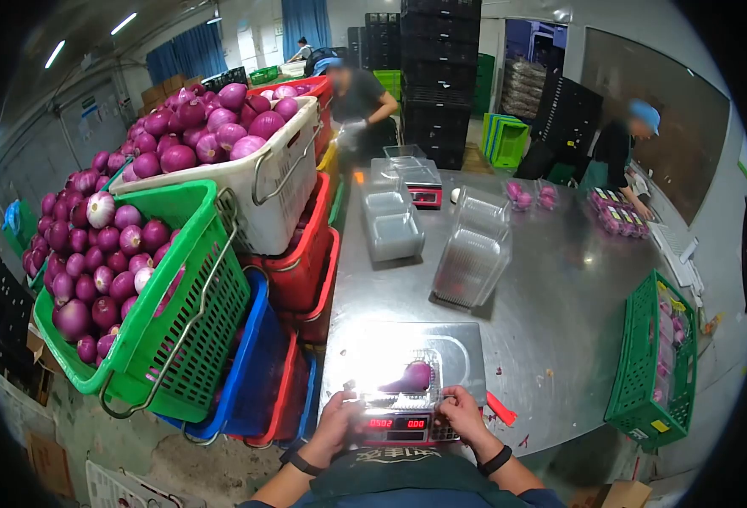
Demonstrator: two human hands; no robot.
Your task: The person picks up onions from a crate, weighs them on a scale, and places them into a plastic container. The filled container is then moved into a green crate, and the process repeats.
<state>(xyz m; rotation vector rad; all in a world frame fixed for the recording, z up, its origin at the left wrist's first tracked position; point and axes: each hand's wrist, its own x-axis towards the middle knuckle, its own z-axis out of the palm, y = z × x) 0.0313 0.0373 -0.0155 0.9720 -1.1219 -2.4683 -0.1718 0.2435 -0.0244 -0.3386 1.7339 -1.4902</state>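
A clear plastic box [431, 354] rests on the metal plate of a digital scale [467, 343], partly washed out by glare. Inside it a purple onion [417, 376] shows; the left part of its contents is lost in the bright reflection. My left hand [333, 423] pinches the near left edge of the box. At its near right corner, my right hand [465, 415] has thumb and fingers closed on the rim, beside the scale's keypad. Red digits light the scale display [397, 424] between my hands.
Stacked clear boxes [473, 254] and more trays [393, 229] stand beyond the scale. Crates of onions, including a green crate [213, 288], pile up at left. A red-handled tool [500, 409] lies at right, near a green crate [657, 364]. Two people [361, 102] [615, 152] work across the table.
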